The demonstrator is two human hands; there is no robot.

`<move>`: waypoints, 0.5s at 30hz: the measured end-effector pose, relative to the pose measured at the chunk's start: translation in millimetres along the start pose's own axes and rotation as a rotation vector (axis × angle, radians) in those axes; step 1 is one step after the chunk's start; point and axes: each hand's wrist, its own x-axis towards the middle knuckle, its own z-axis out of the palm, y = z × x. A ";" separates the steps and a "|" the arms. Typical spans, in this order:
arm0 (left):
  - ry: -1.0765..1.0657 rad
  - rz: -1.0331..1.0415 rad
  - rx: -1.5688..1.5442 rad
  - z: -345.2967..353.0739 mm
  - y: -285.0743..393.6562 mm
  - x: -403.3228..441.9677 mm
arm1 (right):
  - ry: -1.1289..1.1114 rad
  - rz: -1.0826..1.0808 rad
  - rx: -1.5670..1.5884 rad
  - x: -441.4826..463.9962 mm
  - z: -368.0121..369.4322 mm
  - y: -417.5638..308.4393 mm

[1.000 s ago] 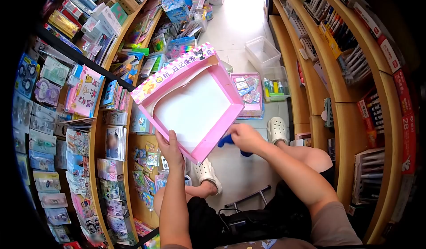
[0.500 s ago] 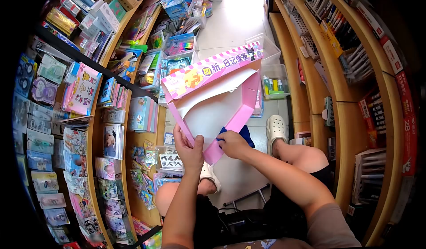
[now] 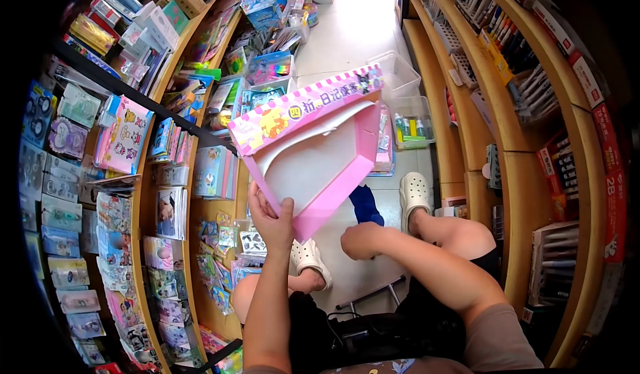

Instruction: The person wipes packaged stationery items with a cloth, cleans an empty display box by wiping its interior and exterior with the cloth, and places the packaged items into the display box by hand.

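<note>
A pink cardboard display box (image 3: 337,197) with a striped, cartoon-printed header and a pale inside is tilted in front of me. My left hand (image 3: 272,217) is shut on its lower left side, the thumb on the near wall and the fingers behind. Inside the box, a white curled flap lies under the header. To the right of the box's near corner, apart from it, my right hand (image 3: 360,239) is closed in a fist. A dark blue cloth (image 3: 367,205) sticks out beyond that fist; its gripped part is hidden by the fingers.
Shelves of packaged stationery (image 3: 127,241) line the left side, and wooden shelves with pens (image 3: 500,134) stand on the right. Clear plastic bins (image 3: 412,124) sit on the tiled floor beyond the box. My feet in cream clogs (image 3: 415,197) and a dark metal frame (image 3: 373,294) are below.
My right hand has drawn away from the box's near wall, down and to the right, with the blue cloth. The box and my left hand have shifted slightly left.
</note>
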 end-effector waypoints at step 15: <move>0.112 -0.495 0.339 -57.9 -117.8 -18.9 | 0.326 -0.194 1.685 -27.1 -48.6 49.0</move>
